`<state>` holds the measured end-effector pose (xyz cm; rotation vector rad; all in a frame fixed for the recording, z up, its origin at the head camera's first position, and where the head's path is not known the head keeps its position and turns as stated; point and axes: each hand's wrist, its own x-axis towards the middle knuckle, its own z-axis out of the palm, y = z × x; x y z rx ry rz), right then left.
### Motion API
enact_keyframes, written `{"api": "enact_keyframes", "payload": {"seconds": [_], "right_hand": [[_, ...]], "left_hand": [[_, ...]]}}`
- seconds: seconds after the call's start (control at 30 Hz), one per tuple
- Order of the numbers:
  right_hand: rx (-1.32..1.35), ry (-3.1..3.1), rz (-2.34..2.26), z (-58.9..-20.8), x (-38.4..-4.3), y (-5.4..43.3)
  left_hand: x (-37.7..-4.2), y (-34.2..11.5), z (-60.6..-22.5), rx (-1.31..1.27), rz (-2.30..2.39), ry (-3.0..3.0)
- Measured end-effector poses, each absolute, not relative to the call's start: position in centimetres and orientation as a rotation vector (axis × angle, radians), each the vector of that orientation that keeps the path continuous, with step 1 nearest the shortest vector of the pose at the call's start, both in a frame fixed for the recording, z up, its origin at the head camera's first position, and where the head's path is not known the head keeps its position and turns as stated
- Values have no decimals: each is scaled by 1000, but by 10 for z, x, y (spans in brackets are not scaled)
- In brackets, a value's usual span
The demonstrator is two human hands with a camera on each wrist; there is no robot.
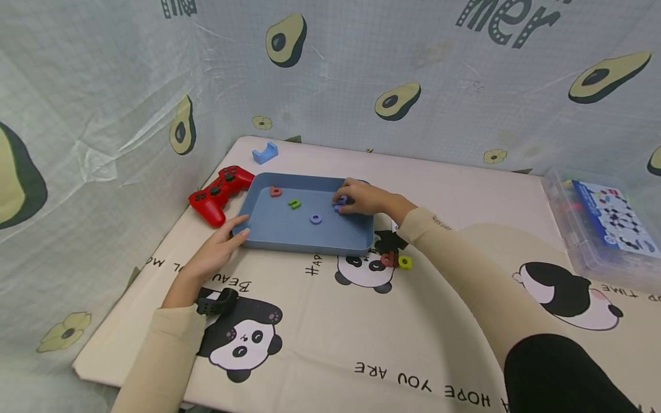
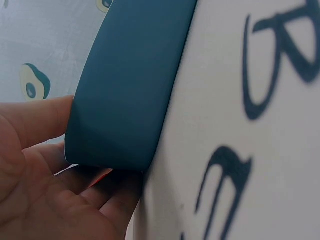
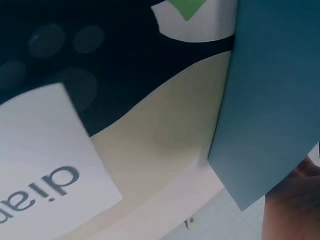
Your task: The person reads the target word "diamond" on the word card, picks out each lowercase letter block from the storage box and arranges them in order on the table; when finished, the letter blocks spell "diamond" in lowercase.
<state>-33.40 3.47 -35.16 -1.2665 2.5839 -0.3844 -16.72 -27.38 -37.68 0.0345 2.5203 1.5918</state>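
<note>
Fingers (image 1: 343,191) of the right hand (image 1: 365,198) are bent down toward the thumb, with only a small gap left, and between them they pinch a purple piece (image 1: 340,200). It is partly covered, so I cannot tell if it is one piece or two, nor if it is lifted. This happens inside the blue tray (image 1: 279,229), near its right end. From the right wrist, the tray's outer wall hides these fingertips.

Left hand (image 1: 217,249) grips the near left corner of the tray: its thumb is at the rim and the other fingers curl against the outside of the end wall.

On the tray's floor, a purple ring (image 1: 315,219) lies nearest to the right hand, then a green piece (image 1: 294,203), and a red piece (image 1: 276,191) near the far left corner. Outside, by the near right corner, a second red piece (image 1: 387,260) and a yellow piece (image 1: 405,262) lie side by side on the surface (image 1: 465,189).

Just beside the tray's left end is a red controller (image 1: 219,192); beyond it stands a light blue holder (image 1: 265,153). Well apart, at the right, is a clear box (image 1: 591,261) with a printed card (image 1: 614,218). Pandas and words decorate the surface, and behind hangs an avocado curtain (image 1: 335,63).
</note>
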Motion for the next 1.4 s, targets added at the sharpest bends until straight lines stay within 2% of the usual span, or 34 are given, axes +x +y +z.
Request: {"api": "enact_keyframes", "payload": {"seconds": [0.37,0.7,1.4], "right_hand": [[-1417,2662,-606,-343,-328,57],[-1369,2635,-871,-326,-308,93],[-809,2608,-926,-331,-255,186]], "left_hand": [[-169,-270,-376,27,1564,2522],[-168,-269,-376,8,1527,2527],[-166,-271,-373,23,1536,2522]]}}
